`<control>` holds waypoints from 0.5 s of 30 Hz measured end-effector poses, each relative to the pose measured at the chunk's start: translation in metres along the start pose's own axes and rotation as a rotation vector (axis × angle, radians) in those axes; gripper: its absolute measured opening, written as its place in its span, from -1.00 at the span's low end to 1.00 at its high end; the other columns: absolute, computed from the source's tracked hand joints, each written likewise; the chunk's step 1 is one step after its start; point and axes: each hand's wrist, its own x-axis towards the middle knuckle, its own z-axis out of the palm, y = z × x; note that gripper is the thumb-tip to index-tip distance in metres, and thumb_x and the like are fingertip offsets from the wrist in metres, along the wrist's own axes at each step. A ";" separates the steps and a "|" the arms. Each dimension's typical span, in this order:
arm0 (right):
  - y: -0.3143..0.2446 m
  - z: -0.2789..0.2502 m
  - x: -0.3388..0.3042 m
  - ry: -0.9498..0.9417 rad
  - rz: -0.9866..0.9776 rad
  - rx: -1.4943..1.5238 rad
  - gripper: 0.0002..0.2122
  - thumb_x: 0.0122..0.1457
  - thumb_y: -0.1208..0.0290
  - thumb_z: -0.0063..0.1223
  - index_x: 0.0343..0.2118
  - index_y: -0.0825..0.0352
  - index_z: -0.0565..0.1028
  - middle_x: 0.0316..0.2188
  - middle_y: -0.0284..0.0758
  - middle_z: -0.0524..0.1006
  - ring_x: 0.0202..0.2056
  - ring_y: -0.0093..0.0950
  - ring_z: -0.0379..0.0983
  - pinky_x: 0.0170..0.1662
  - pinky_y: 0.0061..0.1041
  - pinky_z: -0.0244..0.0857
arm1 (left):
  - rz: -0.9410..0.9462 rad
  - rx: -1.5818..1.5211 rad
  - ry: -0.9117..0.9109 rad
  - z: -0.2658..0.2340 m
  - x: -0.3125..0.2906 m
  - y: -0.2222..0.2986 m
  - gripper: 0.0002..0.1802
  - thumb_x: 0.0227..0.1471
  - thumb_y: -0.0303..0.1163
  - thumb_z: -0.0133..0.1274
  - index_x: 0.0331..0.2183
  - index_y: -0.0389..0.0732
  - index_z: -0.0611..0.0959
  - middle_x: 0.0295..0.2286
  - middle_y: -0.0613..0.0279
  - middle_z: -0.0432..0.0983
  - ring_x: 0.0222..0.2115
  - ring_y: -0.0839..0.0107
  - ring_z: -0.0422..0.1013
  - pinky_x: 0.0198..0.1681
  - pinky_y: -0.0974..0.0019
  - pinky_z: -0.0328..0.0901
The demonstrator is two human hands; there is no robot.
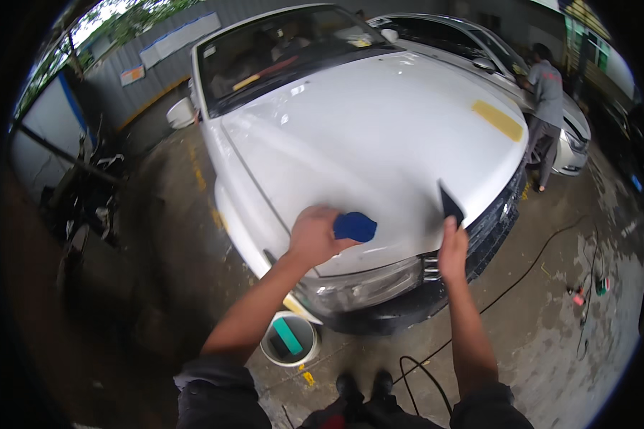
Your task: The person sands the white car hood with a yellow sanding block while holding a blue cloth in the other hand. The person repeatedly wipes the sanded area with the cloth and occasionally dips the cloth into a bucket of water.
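A large, glossy white car (322, 107) is filling the view from ten to three o'clock. Its broad painted bonnet (379, 157) is lying before both hands, so short, overlapping strokes should suit its curve. A round white bucket (289, 364) is standing on the ground between six and seven o'clock, near the car's corner; placing the feet clear of it seems wise. The left hand (313, 237) is sitting near the centre, its fingers curling around a rounded dark-blue piece; the right hand (452, 252), at half past three, is gripping a thin, black, pointed piece, some fingers being hidden. A flat teal block (288, 336) is resting inside the bucket. The black piece (451, 206) is pointing toward twelve; angling its tip away from the paint should avoid scratches. The blue piece (355, 227) is projecting toward half past two from the left hand; I cannot tell whether it is touching the bonnet. Even, light pressure looks best.
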 end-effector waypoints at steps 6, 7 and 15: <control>-0.074 0.066 0.020 0.060 0.435 1.042 -0.38 0.48 -0.09 -0.06 0.27 0.45 0.43 0.19 -0.24 0.57 0.14 -0.32 0.54 0.28 -0.32 0.36 | -0.850 -0.341 0.293 -0.094 -0.170 -0.060 -0.29 -0.02 0.15 0.44 -0.28 -0.38 0.64 -0.37 -0.12 0.63 -0.30 -0.02 0.61 -0.15 0.02 0.47; -0.064 0.085 0.026 0.072 0.434 0.961 -0.40 0.48 -0.10 -0.04 0.24 0.41 0.46 0.14 -0.30 0.60 0.10 -0.35 0.57 0.22 -0.36 0.42 | -0.931 -0.269 0.255 -0.097 -0.201 -0.083 -0.26 0.01 0.20 0.40 -0.27 -0.40 0.63 -0.34 -0.15 0.64 -0.27 -0.02 0.62 -0.15 0.03 0.48; 0.027 0.150 0.032 0.175 -0.051 0.059 -0.26 0.48 -0.15 -0.12 0.22 0.65 0.45 0.12 -0.07 0.59 0.05 -0.29 0.52 0.22 -0.35 0.34 | -1.525 -0.261 -0.210 0.020 -0.435 -0.247 0.09 -0.17 0.43 0.34 0.02 -0.43 0.63 -0.06 -0.25 0.66 0.00 -0.07 0.61 0.10 0.01 0.45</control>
